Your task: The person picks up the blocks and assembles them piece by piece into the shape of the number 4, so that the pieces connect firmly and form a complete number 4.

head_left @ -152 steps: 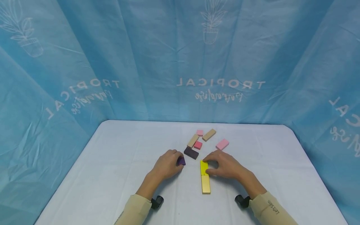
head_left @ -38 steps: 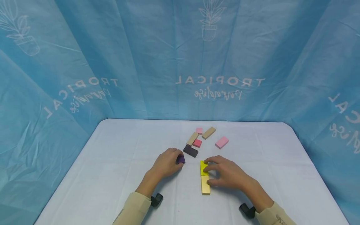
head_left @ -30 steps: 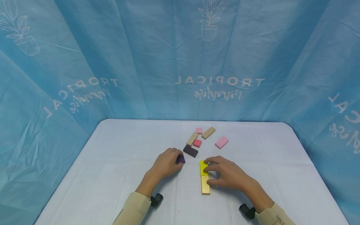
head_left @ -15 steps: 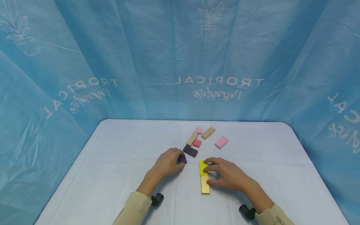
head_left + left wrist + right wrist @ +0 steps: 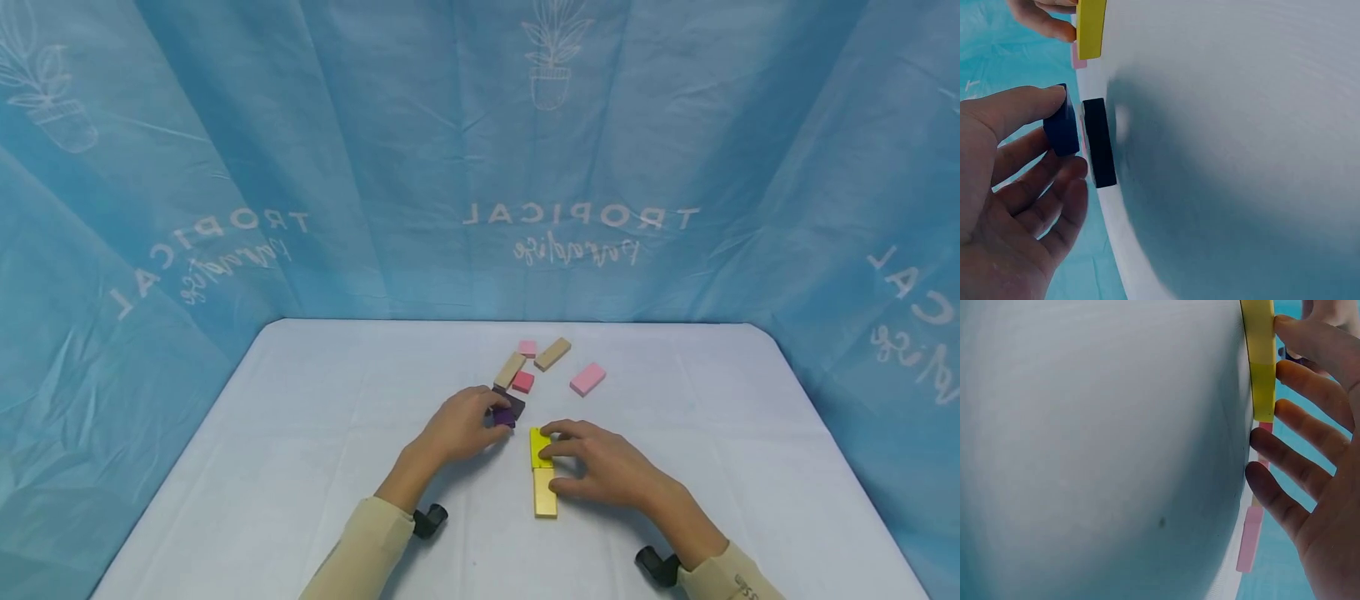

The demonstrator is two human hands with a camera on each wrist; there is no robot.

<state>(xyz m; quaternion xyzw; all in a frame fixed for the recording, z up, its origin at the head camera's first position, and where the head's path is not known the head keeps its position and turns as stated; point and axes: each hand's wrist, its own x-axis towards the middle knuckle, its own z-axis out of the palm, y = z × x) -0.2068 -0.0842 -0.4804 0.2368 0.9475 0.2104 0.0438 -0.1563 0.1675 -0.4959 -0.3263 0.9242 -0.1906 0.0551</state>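
My left hand (image 5: pixel 461 427) pinches a small purple block (image 5: pixel 504 416) between thumb and fingers. In the left wrist view the held block (image 5: pixel 1063 128) looks dark blue and tilted, beside the dark brown-black block (image 5: pixel 1099 144) with a narrow gap. From the head view it partly covers that dark block (image 5: pixel 515 403). A bright yellow block (image 5: pixel 537 448) and a pale yellow block (image 5: pixel 545 496) lie end to end on the table. My right hand (image 5: pixel 603 462) rests against them, its thumb at the pale one and its fairly straight fingers at the bright one.
Behind the hands lie two tan blocks, one (image 5: pixel 510 370) near the dark block and one (image 5: pixel 552 354) farther back. A red block (image 5: pixel 523 382), a small pink block (image 5: pixel 527 348) and a longer pink block (image 5: pixel 587 379) lie there too. Blue cloth (image 5: pixel 375 208) hangs behind the white table (image 5: pixel 315 433).
My left hand has carried the purple block right and slightly forward, over to the dark block. The right hand, earlier on the bright yellow block alone, shifted back to span both yellow blocks, then stayed.
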